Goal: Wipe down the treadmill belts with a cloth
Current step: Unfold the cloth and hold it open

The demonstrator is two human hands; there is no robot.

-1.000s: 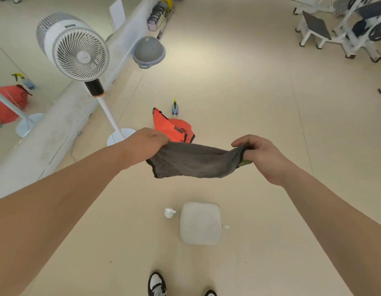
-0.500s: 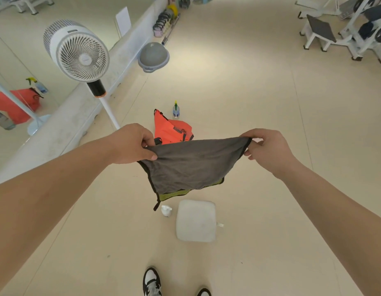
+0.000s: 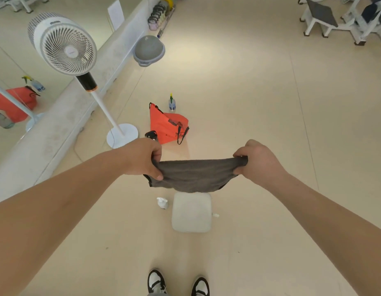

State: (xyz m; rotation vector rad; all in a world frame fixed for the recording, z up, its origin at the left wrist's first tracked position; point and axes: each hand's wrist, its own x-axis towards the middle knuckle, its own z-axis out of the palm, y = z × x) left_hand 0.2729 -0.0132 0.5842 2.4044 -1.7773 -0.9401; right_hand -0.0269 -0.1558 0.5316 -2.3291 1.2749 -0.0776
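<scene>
Both hands, left [image 3: 142, 159] and right [image 3: 259, 162], grip the grey cloth [image 3: 194, 176] by its ends, stretched above the floor (no treadmill visible); a loose pinch could drop it.

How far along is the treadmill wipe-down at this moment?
Done: only fetching the grey cloth. In hand: the left hand and right hand each grip one end, holding it stretched between them. Left: all the wiping; no treadmill is in view, and the spray bottle stands untouched beyond the orange bag.
</scene>
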